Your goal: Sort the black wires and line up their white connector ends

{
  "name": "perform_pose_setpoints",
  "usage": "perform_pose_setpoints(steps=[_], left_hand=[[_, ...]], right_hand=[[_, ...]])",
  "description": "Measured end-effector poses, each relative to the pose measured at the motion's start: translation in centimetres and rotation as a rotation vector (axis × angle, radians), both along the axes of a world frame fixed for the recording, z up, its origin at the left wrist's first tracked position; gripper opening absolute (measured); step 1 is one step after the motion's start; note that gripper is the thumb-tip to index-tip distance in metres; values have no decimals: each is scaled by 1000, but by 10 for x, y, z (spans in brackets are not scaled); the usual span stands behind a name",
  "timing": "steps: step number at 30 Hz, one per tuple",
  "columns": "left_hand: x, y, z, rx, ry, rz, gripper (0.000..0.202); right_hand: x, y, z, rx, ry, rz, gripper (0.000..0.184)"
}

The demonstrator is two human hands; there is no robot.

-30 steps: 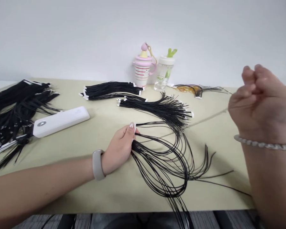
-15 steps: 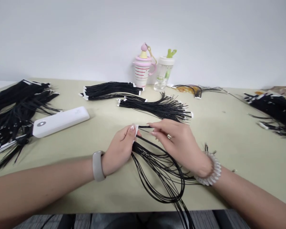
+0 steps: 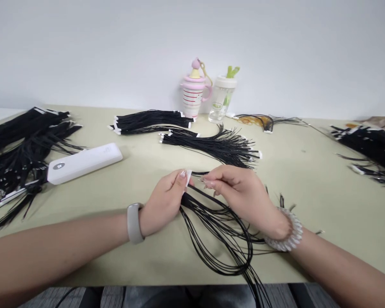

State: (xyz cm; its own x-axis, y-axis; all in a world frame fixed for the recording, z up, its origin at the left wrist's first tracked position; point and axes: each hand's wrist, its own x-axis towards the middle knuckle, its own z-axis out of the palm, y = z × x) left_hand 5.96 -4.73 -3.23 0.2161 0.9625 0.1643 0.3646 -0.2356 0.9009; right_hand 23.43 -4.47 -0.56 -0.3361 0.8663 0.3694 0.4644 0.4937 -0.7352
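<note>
Thumb and fingers of my left hand [image 3: 164,201] are closed on a white connector [image 3: 188,176], held upright above the table. From the connector a bundle of black wires [image 3: 213,220] loops out to the right and hangs over the table's front edge. To the right of the connector, my right hand [image 3: 244,194] pinches a thin black wire, whose small metallic tip [image 3: 200,180] points left toward the connector, a short gap away. Most of that wire is hidden by my fingers. Some wires pass beneath my right wrist.
Black wire bundles with white connectors lie at the back [image 3: 154,121], in the middle [image 3: 211,145], at the left [image 3: 28,137] and at the right [image 3: 372,145]. A white power bank [image 3: 86,163] rests on the left. A pink-lidded cup [image 3: 193,98] and a clear bottle [image 3: 221,100] stand by the wall.
My right fingers have drawn slightly down, and a metallic wire tip now shows between them. My left hand still grips the connector. The whole view has shifted slightly.
</note>
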Motion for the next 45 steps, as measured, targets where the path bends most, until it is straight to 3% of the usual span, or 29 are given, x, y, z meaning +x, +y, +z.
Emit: perform_pose_setpoints(steps=[3,6,8,13,18,25,35,41,45], left_hand=[[0,0,1,-7,-5,-5,38],[0,0,1,-4,-4,-4,39],[0,-1,1,-1,3,-13,39],[-1,-1,0,4,20,-56,38],[0,0,1,25,41,-93,38],[1,0,2,6,43,-136,38],[2,-2,3,25,29,-148,36],[2,-1,4,26,59,-182,35],[1,-2,3,30,59,-189,35]], right_hand=[[6,1,2,-40,6,57,10],[5,1,-3,-48,36,4,13],[2,0,-7,-19,45,-47,16],[-3,-3,-13,57,-1,-79,1],[-4,-5,-12,182,-63,-141,4],[-2,-9,-12,441,-242,-101,4],[-2,-10,-13,564,-409,-45,11],[-2,-7,-15,734,-436,13,16],[-1,-4,-19,751,-424,46,18]])
